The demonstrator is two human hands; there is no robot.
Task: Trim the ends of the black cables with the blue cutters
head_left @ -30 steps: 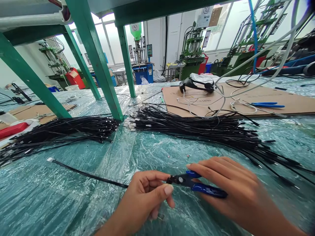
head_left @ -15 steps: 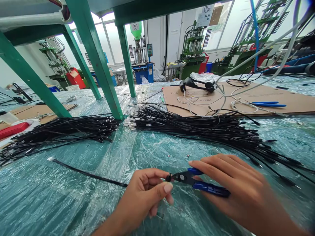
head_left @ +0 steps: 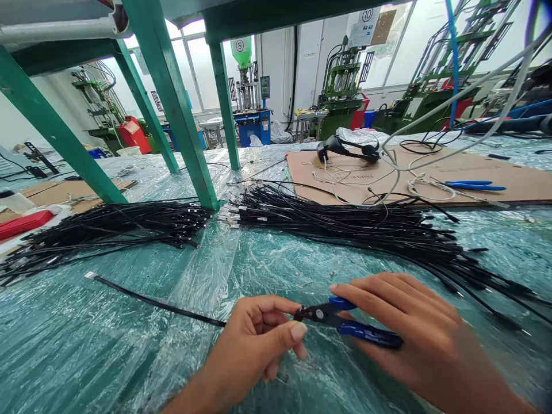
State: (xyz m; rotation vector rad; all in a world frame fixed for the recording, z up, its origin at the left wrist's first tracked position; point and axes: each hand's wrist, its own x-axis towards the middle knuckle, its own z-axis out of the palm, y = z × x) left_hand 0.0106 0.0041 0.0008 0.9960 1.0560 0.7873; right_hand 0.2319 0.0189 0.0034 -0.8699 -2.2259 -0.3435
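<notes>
Thumb and forefinger of the left hand [head_left: 254,339] pinch a small black cable end [head_left: 298,314] above a green tabletop under clear plastic film [head_left: 129,356]. From that fist, a thin black cable with a white tip [head_left: 168,306] trails leftward across the film; the part inside the palm is hidden. The right hand [head_left: 414,316] wraps loosely round blue-handled cutting pliers [head_left: 368,336], whose dark tips meet the cable end; whether they bite, I cannot tell. The cable should be light, bendy and rather slick, its end delicate, so it is best gripped just behind that end. Beyond lie two heaps of black cables [head_left: 345,224] [head_left: 129,225], then a brown cardboard sheet [head_left: 483,164]. Compared with half a second ago, the tips sit slightly closer to the left fingertips; the heaps are unchanged.
</notes>
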